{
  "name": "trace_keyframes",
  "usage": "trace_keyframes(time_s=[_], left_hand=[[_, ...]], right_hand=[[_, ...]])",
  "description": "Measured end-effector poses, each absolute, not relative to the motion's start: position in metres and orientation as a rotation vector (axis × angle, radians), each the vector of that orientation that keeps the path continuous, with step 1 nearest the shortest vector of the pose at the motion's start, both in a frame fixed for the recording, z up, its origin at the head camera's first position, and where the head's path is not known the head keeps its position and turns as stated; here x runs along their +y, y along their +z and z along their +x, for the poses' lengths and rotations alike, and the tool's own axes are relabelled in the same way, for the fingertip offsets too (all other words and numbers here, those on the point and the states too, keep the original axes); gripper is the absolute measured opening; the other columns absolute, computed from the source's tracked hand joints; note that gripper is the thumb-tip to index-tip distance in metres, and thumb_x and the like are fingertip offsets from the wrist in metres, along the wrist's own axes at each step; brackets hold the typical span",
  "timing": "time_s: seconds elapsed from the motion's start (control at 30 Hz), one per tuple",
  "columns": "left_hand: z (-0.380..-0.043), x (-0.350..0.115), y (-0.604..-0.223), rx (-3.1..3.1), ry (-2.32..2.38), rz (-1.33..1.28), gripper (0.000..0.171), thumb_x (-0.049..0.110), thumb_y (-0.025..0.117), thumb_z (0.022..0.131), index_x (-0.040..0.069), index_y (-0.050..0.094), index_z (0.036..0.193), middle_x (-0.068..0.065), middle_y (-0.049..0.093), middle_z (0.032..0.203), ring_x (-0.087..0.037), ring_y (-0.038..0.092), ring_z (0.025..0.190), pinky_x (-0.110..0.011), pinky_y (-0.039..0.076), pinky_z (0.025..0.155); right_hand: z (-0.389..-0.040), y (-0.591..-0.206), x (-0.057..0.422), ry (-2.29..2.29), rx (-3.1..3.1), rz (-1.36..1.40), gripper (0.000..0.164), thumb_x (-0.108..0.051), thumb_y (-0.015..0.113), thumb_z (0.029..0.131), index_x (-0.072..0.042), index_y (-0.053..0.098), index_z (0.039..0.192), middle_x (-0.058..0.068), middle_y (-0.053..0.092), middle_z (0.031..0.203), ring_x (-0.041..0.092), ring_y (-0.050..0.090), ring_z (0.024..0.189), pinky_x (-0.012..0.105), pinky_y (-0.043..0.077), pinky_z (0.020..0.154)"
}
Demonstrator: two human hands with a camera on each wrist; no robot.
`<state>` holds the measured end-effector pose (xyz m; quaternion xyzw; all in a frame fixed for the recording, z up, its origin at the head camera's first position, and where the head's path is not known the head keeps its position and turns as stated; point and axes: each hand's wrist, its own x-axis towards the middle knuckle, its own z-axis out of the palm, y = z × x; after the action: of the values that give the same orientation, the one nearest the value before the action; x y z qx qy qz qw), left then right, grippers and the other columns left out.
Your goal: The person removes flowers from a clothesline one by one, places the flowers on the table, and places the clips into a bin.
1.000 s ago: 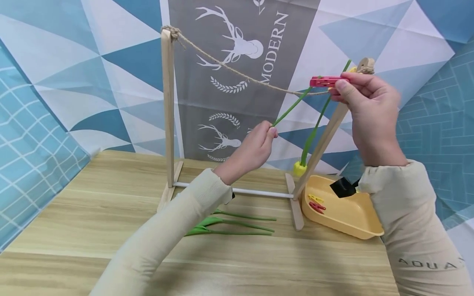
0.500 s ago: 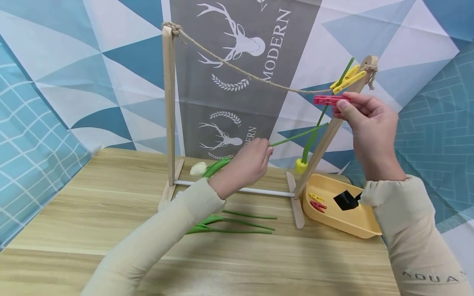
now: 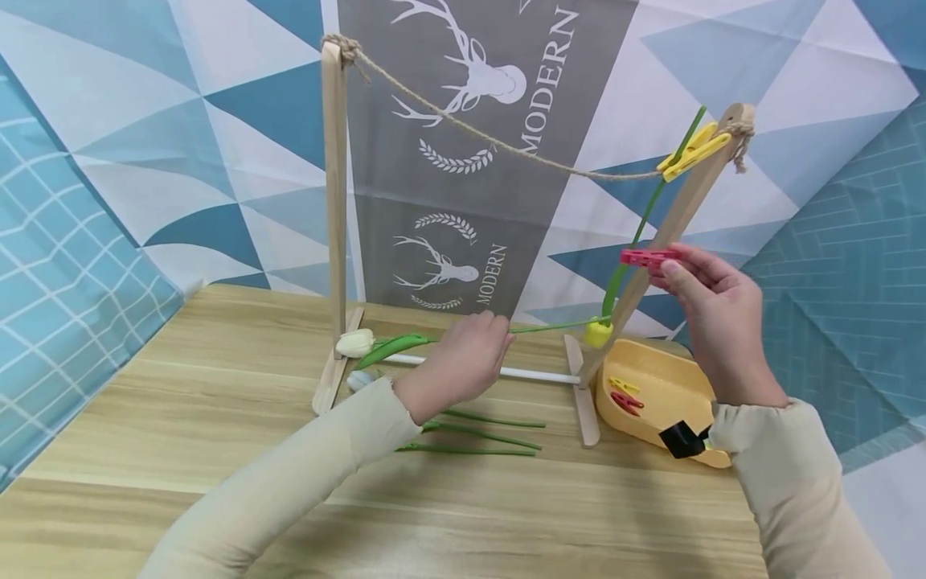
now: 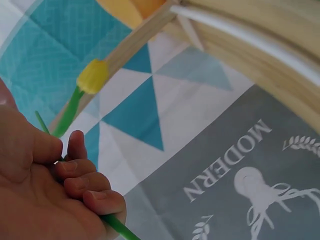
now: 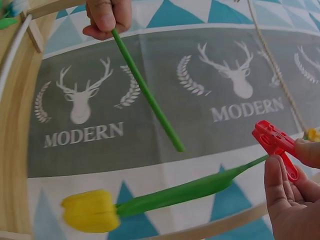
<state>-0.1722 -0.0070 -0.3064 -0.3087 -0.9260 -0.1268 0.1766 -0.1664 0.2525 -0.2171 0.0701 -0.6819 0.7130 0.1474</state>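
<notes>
My left hand [image 3: 463, 358] grips an artificial white tulip [image 3: 356, 343] by its green stem, with fingers curled round it. The flower lies out to the left, and the bare stem end points right, nearly level. My right hand [image 3: 723, 322] pinches a red clothespin [image 3: 646, 258] between thumb and fingers, beside the right post. In the right wrist view the clothespin [image 5: 274, 142] stands apart from the stem end [image 5: 170, 137]. A yellow tulip [image 3: 599, 333] hangs head down from the rope [image 3: 506, 150], held by a yellow clothespin [image 3: 694, 153] near the right post.
The rope is tied between two wooden posts, the left post [image 3: 334, 193] and the leaning right post [image 3: 676, 217]. A white rod [image 3: 538, 375] joins their feet. Several green stems [image 3: 477, 451] lie on the table. A yellow tray [image 3: 658, 366] at right holds red and yellow clothespins.
Both hands have moved down from the rope. The white tulip's stem has swung from slanting up at the rope to nearly level. The red clothespin has come down with the right hand.
</notes>
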Motion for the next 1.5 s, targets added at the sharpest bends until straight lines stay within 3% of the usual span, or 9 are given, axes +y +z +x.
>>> trace_keyframes(time_s=[0.3, 0.6, 0.87, 1.5], left_hand=[[-0.160, -0.012, -0.335, -2.592, -0.243, -0.866, 0.020, 0.019, 0.046, 0.098, 0.006, 0.054, 0.084, -0.006, 0.054, 0.079, -0.023, 0.058, 0.077, -0.036, 0.047, 0.067], [-0.151, -0.020, -0.354, -2.645, -0.253, -0.818, 0.019, 0.020, 0.047, 0.098, 0.007, 0.054, 0.086, -0.007, 0.057, 0.083, -0.024, 0.058, 0.086, -0.037, 0.045, 0.075], [-0.143, -0.029, -0.369, -2.690, -0.252, -0.761, 0.020, 0.021, 0.048, 0.097, 0.007, 0.054, 0.085, -0.004, 0.050, 0.074, -0.020, 0.051, 0.071, -0.030, 0.038, 0.059], [-0.129, -0.037, -0.397, -2.725, -0.186, -0.752, 0.021, 0.021, 0.049, 0.097, 0.008, 0.050, 0.081, -0.001, 0.042, 0.069, -0.014, 0.039, 0.062, -0.025, 0.031, 0.055]], right_hand=[[-0.165, -0.253, 0.265, 2.255, -1.856, 0.211, 0.039, -0.011, 0.066, 0.085, 0.002, 0.057, 0.121, 0.002, 0.064, 0.102, 0.011, 0.067, 0.087, 0.016, 0.049, 0.084], [-0.161, -0.279, 0.275, 2.301, -1.949, 0.158, 0.029, -0.009, 0.063, 0.087, -0.009, 0.063, 0.116, -0.002, 0.067, 0.099, 0.009, 0.068, 0.089, 0.014, 0.049, 0.083], [-0.159, -0.295, 0.283, 2.515, -1.851, 0.176, 0.023, -0.004, 0.055, 0.092, -0.010, 0.065, 0.112, 0.000, 0.067, 0.105, 0.009, 0.068, 0.096, 0.018, 0.049, 0.085], [-0.159, -0.327, 0.301, 2.614, -1.762, 0.136, 0.023, 0.000, 0.050, 0.094, -0.007, 0.068, 0.107, 0.000, 0.068, 0.103, 0.012, 0.069, 0.091, 0.020, 0.051, 0.085]])
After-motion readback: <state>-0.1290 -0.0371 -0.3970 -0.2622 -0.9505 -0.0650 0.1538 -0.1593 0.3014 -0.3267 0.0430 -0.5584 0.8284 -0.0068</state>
